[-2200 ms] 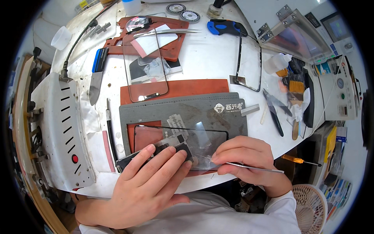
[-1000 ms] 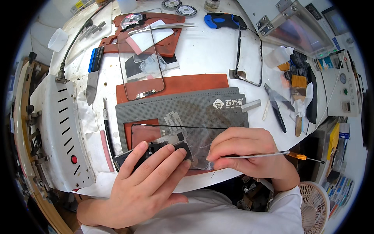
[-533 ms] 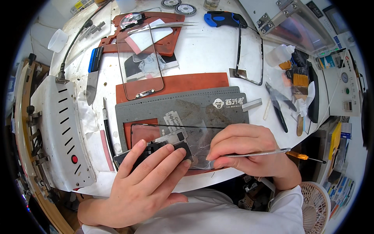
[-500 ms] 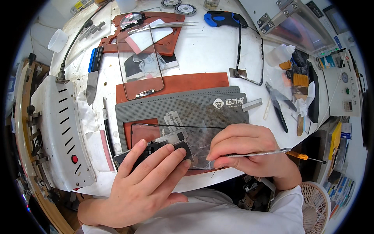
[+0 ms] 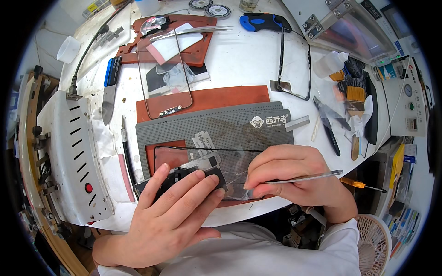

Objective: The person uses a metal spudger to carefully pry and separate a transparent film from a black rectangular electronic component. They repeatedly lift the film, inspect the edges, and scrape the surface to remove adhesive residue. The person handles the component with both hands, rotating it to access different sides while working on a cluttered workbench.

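- The right hand (image 5: 294, 177) is pinching a pair of metal tweezers (image 5: 306, 177), fingers closed on them, tips at the phone screen (image 5: 202, 170).
- The left hand (image 5: 172, 211) is pressing flat on the screen, fingers spread, gripping nothing.
- The screen is lying on the grey mat (image 5: 221, 133), near the table's (image 5: 244, 60) front edge.
- A bare glass panel (image 5: 161, 69) is lying further back.

Left hand (image 5: 172, 207) flat, palm down, fingers extended forward. Right hand (image 5: 290, 177) curled, fingertips pinched together, wrist bent inward.
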Demonstrator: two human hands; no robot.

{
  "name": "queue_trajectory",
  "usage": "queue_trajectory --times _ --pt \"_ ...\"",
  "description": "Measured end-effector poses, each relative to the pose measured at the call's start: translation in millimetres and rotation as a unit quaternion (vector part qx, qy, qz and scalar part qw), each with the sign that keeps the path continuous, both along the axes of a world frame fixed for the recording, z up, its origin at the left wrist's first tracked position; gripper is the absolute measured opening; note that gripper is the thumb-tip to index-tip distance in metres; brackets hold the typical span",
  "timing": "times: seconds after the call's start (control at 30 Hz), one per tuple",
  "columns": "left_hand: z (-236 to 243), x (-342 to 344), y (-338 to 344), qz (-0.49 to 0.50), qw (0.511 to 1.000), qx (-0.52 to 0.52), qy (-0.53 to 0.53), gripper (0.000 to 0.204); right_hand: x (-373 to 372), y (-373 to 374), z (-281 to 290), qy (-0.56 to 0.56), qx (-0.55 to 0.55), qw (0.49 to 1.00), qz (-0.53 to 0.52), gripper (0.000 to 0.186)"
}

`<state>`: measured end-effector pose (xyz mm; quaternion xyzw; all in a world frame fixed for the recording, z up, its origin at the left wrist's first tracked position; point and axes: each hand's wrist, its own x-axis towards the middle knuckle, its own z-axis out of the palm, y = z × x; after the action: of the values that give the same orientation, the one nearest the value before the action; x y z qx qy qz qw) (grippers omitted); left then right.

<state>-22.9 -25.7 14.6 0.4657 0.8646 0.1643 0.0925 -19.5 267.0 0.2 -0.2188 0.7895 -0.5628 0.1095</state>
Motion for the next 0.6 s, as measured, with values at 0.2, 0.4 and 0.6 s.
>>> queue_trajectory --times 0.2,0.4,0.6 --pt "0.2 0.2 -0.3 -0.001 1.0 -0.003 -0.006 0.066 -0.5 1.2 -0.5 0.0 0.0 1.0 0.002 0.012" --pt "1.0 2.0 0.1 0.004 1.0 -0.007 -0.003 0.067 1.0 0.6 -1.4 0.007 0.003 1.0 0.0 0.012" --pt "0.7 1.6 0.0 0.003 1.0 -0.009 -0.003 0.067 3.7 0.4 -3.7 0.027 0.01 1.0 -0.01 0.011"
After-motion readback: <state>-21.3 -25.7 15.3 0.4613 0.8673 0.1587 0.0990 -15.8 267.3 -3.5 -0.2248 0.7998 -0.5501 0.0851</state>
